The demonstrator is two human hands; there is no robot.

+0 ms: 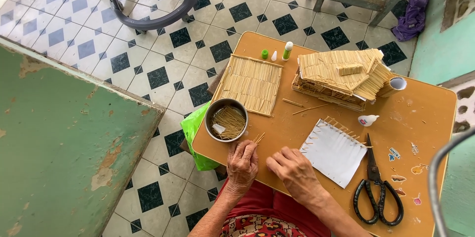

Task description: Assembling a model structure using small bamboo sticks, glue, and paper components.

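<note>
My left hand (pixel 242 163) rests on the near edge of the small brown table (pixel 425 113), closed around a small bunch of thin wooden sticks (pixel 259 139) that poke out past the fingers. Just beyond it stands a round metal bowl (pixel 226 119) full of more sticks. My right hand (pixel 293 169) lies beside the left, fingers bent down on the tabletop, next to a white paper sheet (pixel 334 152) with sticks glued along its edges. A model house of sticks (pixel 339 75) and a flat stick panel (pixel 249 83) sit farther back.
Black scissors (pixel 376 192) lie at the right near edge. A glue bottle (pixel 287 51), a green cap (pixel 264 54), a small white bottle (pixel 367 120) and a paper roll (pixel 393 86) are on the table. A green bag (pixel 194 133) hangs left; a green wall (pixel 64 143) stands beside.
</note>
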